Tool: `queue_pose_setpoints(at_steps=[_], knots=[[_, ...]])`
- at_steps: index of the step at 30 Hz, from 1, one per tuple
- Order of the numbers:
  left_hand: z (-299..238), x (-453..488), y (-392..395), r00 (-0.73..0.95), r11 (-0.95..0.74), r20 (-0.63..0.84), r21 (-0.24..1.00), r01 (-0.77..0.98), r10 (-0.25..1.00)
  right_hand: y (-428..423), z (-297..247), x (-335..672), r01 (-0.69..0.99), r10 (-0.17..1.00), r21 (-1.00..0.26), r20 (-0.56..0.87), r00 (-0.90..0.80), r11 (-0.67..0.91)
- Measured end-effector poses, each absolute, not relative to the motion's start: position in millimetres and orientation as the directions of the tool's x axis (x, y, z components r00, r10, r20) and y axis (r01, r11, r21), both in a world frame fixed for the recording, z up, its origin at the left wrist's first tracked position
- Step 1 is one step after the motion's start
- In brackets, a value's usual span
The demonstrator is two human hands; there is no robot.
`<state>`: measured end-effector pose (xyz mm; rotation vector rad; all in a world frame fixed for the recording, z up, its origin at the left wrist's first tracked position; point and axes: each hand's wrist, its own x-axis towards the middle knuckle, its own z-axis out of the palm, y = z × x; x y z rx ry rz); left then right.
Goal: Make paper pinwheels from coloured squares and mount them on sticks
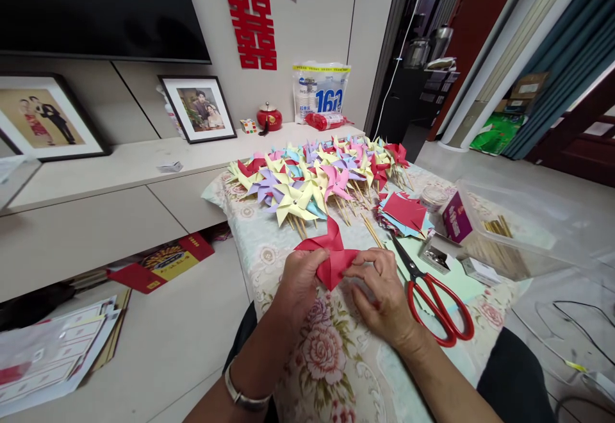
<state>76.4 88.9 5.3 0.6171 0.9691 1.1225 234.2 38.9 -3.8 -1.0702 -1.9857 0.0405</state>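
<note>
A red paper pinwheel (332,268) with folded blades is between my hands, above the flowered tablecloth (323,352). My left hand (298,285) is closed on it, the thumb pressing near its centre. At its right blade, the bent fingers of my right hand (382,291) grip the paper edge; the thumb sits lower, partly apart. Just right of that hand lies a pair of scissors (435,298) with red handles, on pale green paper (464,285). Behind the hands stand several finished pinwheels (295,202) in yellow, pink, purple, blue and red on sticks.
Coloured paper squares (404,210) are stacked right of loose sticks (372,229). Small open boxes (436,253) and a clear plastic bin (509,253) holding more sticks are at the right. A white cabinet (134,157) with framed photos (199,109) runs behind. Cables (581,320) lie on the floor.
</note>
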Motion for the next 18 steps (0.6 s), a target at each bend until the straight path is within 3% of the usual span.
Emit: queue_pose_setpoints(at_steps=[9,18], knots=[[4.1,83.2,85.3,0.134,0.350,-0.325,0.814,-0.464,0.936,37.7,-3.0,230.9,0.690,0.686,-0.344,0.660,-0.305,0.637],[6.5,86.6,78.6,0.141,0.359,-0.331,0.840,-0.407,0.933,35.7,0.3,232.2,0.651,0.754,-0.477,0.613,-0.235,0.591]])
